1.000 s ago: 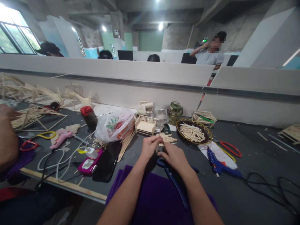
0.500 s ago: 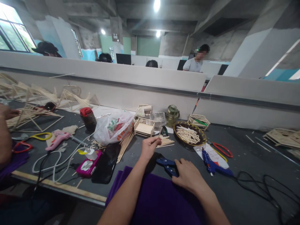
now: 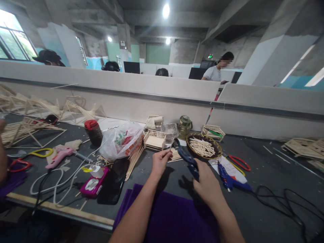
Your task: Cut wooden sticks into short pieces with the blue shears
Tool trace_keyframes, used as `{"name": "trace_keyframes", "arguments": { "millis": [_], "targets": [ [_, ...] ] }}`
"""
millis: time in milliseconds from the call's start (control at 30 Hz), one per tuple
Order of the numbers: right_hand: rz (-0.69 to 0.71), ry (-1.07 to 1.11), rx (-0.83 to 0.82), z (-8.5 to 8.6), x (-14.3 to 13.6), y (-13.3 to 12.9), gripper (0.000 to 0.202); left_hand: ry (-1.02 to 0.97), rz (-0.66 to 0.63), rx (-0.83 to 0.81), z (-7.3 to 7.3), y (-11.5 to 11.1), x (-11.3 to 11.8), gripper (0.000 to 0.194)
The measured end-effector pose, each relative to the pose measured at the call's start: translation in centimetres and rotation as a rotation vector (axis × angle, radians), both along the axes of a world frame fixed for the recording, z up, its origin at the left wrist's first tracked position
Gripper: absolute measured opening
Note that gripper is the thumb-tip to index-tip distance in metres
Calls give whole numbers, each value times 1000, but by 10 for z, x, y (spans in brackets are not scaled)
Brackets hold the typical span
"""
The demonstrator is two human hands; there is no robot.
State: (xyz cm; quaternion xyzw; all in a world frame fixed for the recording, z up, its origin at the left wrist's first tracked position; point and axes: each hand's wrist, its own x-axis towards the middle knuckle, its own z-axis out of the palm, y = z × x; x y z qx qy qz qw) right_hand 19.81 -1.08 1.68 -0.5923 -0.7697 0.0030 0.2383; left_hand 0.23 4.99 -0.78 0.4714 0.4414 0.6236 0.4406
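Note:
My left hand (image 3: 161, 162) is pinched around a thin wooden stick (image 3: 172, 143) that points up from the fingertips. To its right, my right hand (image 3: 206, 179) is wrapped round a blue hand tool (image 3: 188, 158), lifted off the table with its head pointing up and left. Behind my hands lie loose wooden sticks (image 3: 177, 155) and a small wooden model with railings (image 3: 155, 139). A round basket (image 3: 219, 151) of short sticks stands beyond my right hand. Purple cloth (image 3: 174, 216) lies under my forearms.
To the left are a black phone (image 3: 113, 182), a magenta power strip (image 3: 93, 184), a plastic bag (image 3: 121, 140), a red-lidded jar (image 3: 93, 132) and a pink glue gun (image 3: 59, 157). A blue glue gun (image 3: 231, 180) and red-handled pliers (image 3: 239, 162) lie right. Another person's arm (image 3: 3, 158) shows far left.
My right hand has raised the blue tool from the table and turned it upward, closer to the stick. The left hand keeps its pinch. A person behind the partition has shifted right.

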Motion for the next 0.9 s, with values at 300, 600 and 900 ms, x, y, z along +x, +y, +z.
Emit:
{"name": "trace_keyframes", "arguments": {
  "millis": [300,600,900],
  "targets": [
    [-40,-122,36,10,-29,3,56,270,8,156,11,-13,0,20],
    [-17,-56,15,7,-35,8,57,411,14,216,12,-17,-4,23],
    [61,-47,-19,-4,-24,7,59,581,-72,248,17,-17,-13,25]
  ]
}}
